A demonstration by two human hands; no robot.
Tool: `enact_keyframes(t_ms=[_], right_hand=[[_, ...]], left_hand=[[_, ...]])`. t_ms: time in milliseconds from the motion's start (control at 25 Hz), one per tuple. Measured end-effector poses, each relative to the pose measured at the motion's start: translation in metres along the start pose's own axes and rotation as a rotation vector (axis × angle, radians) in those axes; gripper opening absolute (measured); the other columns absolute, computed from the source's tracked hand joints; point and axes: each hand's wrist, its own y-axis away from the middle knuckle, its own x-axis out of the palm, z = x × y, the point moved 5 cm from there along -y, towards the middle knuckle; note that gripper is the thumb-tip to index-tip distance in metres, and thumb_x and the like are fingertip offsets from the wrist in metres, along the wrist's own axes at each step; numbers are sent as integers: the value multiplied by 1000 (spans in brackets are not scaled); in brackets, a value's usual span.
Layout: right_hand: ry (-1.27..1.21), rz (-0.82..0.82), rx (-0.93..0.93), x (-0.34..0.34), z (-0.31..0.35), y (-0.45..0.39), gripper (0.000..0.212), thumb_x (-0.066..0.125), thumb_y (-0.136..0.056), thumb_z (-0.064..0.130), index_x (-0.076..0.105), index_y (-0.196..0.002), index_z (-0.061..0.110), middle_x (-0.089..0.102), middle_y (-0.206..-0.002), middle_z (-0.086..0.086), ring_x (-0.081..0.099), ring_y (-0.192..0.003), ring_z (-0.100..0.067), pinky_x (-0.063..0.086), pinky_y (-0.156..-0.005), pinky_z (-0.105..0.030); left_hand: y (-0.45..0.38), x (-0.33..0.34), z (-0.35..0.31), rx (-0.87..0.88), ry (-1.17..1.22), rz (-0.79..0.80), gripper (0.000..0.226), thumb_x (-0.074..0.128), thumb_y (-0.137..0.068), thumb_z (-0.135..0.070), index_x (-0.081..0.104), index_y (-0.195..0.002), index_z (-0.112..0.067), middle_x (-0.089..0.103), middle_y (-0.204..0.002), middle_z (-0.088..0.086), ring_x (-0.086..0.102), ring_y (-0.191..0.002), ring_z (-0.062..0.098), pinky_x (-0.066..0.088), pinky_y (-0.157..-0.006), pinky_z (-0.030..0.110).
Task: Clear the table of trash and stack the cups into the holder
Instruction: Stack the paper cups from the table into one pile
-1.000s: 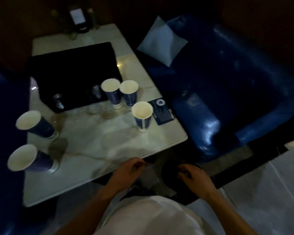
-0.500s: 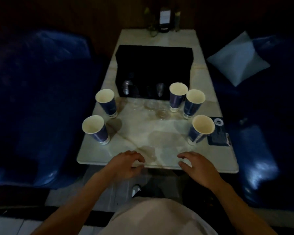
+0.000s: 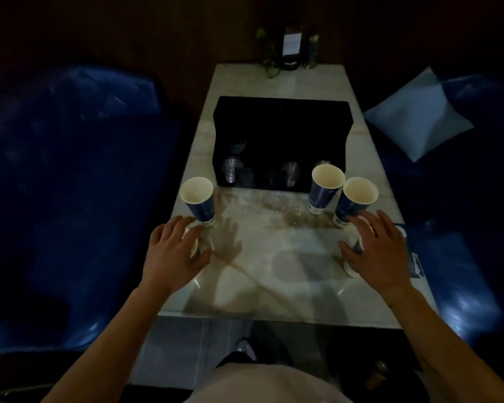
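Three blue paper cups stand upright on the marble table [image 3: 274, 274]: one at the left [image 3: 198, 199], two close together at the right [image 3: 325, 189] [image 3: 358, 196]. My left hand [image 3: 172, 251] arches with fingers spread over a fourth cup [image 3: 193, 245], of which only a sliver of rim shows. My right hand [image 3: 376, 251] is spread over a fifth cup [image 3: 351, 267], its base showing below the thumb. I cannot tell whether either hand touches its cup. The black holder box [image 3: 280, 126] sits behind, with clear plastic cups [image 3: 230, 170] inside.
Faint clear cups [image 3: 274, 199] lie on the table in front of the holder. A dark card [image 3: 416, 266] lies at the right edge. Blue sofas flank the table; a pale pillow [image 3: 416, 117] rests on the right one. A sign stand and plant [image 3: 291, 48] occupy the far end.
Both hands have moved forward from the table's near edge to the nearest left and right cups. The view has swung from the right to face the table squarely and drawn closer.
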Motion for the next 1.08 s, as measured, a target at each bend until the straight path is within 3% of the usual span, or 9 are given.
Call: enact_keyframes(t_ms=[160, 320, 560, 760, 840, 920, 1080], right_hand=[[89, 131, 180, 15, -35, 1, 72, 76, -74, 50, 52, -137, 25, 42, -149, -8, 23, -142, -40, 25, -108, -63], [25, 327, 286, 32, -56, 7, 78, 72, -77, 50, 35, -144, 35, 24, -156, -1, 20, -140, -38, 28, -108, -60], [123, 242, 56, 33, -49, 5, 63, 73, -76, 26, 50, -134, 16, 52, -133, -15, 44, -129, -36, 38, -104, -56], [-19, 300, 24, 47, -32, 10, 77, 77, -74, 40, 42, -139, 20, 43, -143, -11, 41, -133, -33, 41, -104, -51], [-131, 280, 30, 50, -22, 9, 80, 80, -70, 43, 42, -138, 24, 43, -144, -7, 44, -130, -33, 46, -97, -48], [-289, 277, 110, 54, -15, 6, 83, 82, -66, 46, 41, -137, 35, 37, -147, 3, 44, -128, -25, 51, -87, -43], [-550, 296, 209, 69, -2, 3, 91, 80, -63, 57, 30, -138, 48, 32, -142, 19, 45, -124, -10, 49, -89, -37]], left_hand=[[-8, 17, 19, -124, -34, 67, 68, 34, -79, -66, 49, -133, -28, 45, -146, 7, 35, -139, 33, 31, -110, 56], [-12, 33, 28, -150, -8, 140, 65, 40, -82, -65, 42, -138, -31, 37, -151, 4, 30, -141, 32, 33, -109, 56], [-12, 55, 29, -205, 91, 247, 61, 53, -86, -50, 34, -140, -31, 31, -152, 5, 26, -140, 32, 42, -99, 59], [-17, 57, 13, -161, 56, 234, 61, 55, -83, -52, 37, -137, -28, 38, -148, 5, 34, -136, 33, 44, -99, 55], [-20, 54, 2, -156, 83, 235, 66, 56, -81, -52, 36, -139, -28, 39, -148, 5, 36, -135, 33, 44, -100, 52], [-25, 47, -13, -156, 156, 225, 70, 59, -81, -52, 35, -142, -28, 40, -148, 3, 37, -134, 31, 44, -102, 49], [-41, 18, -50, -124, 370, 154, 69, 63, -80, -50, 34, -141, -34, 39, -148, -4, 40, -134, 24, 45, -104, 49]])
